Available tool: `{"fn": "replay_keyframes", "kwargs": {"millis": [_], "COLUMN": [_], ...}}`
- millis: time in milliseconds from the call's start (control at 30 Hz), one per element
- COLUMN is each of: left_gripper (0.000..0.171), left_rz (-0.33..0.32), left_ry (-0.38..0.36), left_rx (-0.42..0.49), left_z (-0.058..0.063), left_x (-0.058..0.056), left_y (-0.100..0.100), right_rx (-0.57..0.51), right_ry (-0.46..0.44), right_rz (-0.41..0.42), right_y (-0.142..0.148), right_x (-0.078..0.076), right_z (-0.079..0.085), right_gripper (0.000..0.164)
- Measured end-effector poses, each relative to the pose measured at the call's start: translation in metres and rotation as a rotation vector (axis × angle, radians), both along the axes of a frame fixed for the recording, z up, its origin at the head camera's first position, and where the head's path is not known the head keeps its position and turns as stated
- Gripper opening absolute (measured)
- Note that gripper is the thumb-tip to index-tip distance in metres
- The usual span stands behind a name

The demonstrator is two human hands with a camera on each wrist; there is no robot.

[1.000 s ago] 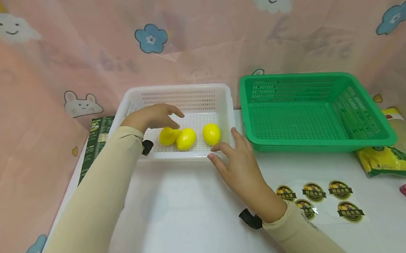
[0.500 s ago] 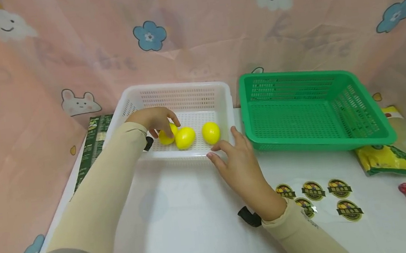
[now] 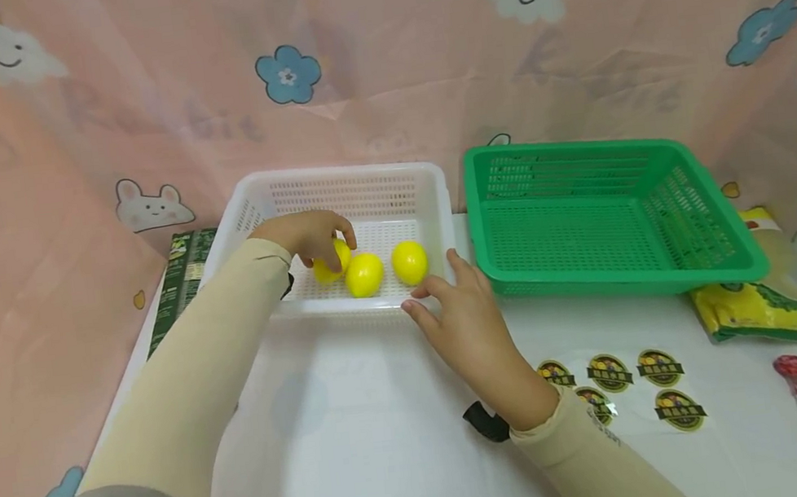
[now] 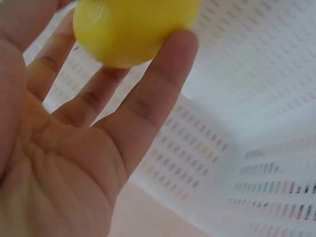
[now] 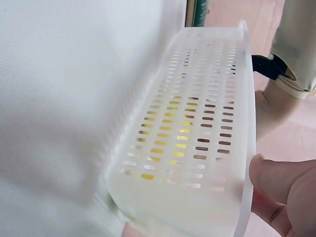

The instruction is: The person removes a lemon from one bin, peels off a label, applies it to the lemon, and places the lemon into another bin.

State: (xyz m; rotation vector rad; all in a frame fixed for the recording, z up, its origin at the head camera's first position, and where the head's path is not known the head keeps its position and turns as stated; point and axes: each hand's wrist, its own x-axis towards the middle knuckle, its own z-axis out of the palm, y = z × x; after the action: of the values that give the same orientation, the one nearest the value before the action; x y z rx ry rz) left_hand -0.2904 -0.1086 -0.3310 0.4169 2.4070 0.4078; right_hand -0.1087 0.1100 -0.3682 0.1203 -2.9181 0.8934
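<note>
At the far left, a dark green packet [image 3: 177, 286] lies on the white-covered bench [image 3: 362, 449], just beside the white basket [image 3: 338, 305]. The left hand [image 3: 308, 236] reaches into that basket and grasps the leftmost yellow fruit [image 4: 133, 34], its fingers curled around it. Next comes a second yellow fruit [image 3: 365, 275], close by, then a third [image 3: 410, 263], a little apart. The right hand [image 3: 473, 330] grips the basket's rim at the near right corner, thumb outside. Beyond stands a green basket [image 3: 574, 237], with round stickers [image 3: 609, 373] in front, then a yellow packet [image 3: 760, 314] and two lollipops [image 3: 792, 365].
</note>
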Motion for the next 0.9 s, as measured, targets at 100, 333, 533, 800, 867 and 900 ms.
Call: {"fn": "replay_keyframes", "kwargs": {"millis": [100,333,533,800,867,900], "left_gripper": [0.045,0.046,0.048,0.045,0.044,0.043], "left_rz": [-0.023,0.058,0.179,0.298,0.303,0.304], "left_ry": [0.135,0.398,0.393,0.288,0.244,0.226], "left_rx": [0.117,0.583,0.901,0.893,0.868,0.856], "left_z": [0.011,0.05,0.054,0.001,-0.019,-0.029], "left_x": [0.0,0.054,0.149,0.242,0.248,0.249], "left_y": [0.002,0.007,0.011,0.021,0.027,0.03], "right_rx": [0.004,-0.016,0.004,0.042,0.044,0.046], "right_ry": [0.008,-0.005,0.032,0.046,0.051,0.053], "right_rz": [0.008,0.01,0.03,0.028,0.028,0.029], "right_y": [0.0,0.0,0.0,0.0,0.001,0.001], "right_x": [-0.002,-0.002,-0.003,0.0,0.0,0.0], "right_z": [0.0,0.0,0.001,0.0,-0.001,-0.001], "right_gripper": [0.023,0.025,0.024,0.023,0.024,0.024]}}
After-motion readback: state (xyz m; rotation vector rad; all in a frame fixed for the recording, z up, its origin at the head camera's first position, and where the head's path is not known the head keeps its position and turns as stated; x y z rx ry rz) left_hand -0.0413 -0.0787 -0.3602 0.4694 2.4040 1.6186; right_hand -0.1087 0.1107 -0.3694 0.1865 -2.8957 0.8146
